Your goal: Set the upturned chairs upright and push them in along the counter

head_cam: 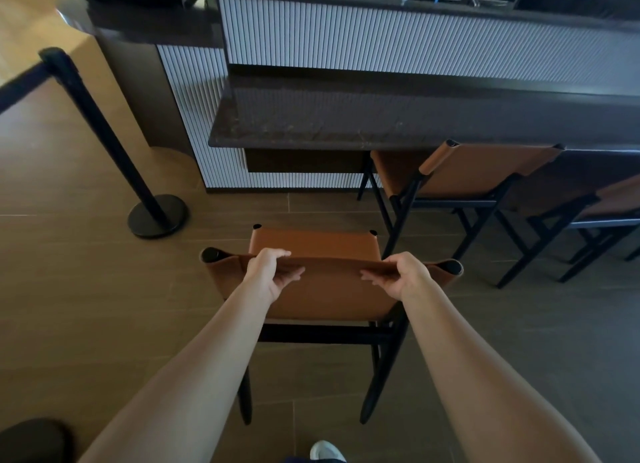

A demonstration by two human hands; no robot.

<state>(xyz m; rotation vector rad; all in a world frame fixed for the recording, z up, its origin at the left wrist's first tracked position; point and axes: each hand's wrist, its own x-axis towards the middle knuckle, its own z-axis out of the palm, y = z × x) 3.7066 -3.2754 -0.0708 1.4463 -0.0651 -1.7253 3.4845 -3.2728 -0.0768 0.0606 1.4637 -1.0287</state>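
Observation:
A brown leather chair (329, 291) with black legs stands upright on the floor in front of me, its seat toward the dark counter (346, 120). My left hand (272, 272) grips the top edge of its backrest left of centre, thumb over the front and fingers behind. My right hand (401, 274) grips the same edge right of centre. The chair stands a little back from the counter, left of a second brown chair (478, 173) that is upright and tucked under the counter edge. A third chair (595, 203) stands further right, in shadow.
A black barrier post (104, 137) on a round base (157, 215) stands to the left, its belt running off the left edge. The ribbed white counter front (207, 133) rises behind. A white shoe tip (325, 451) shows at the bottom edge. The floor is brown tile.

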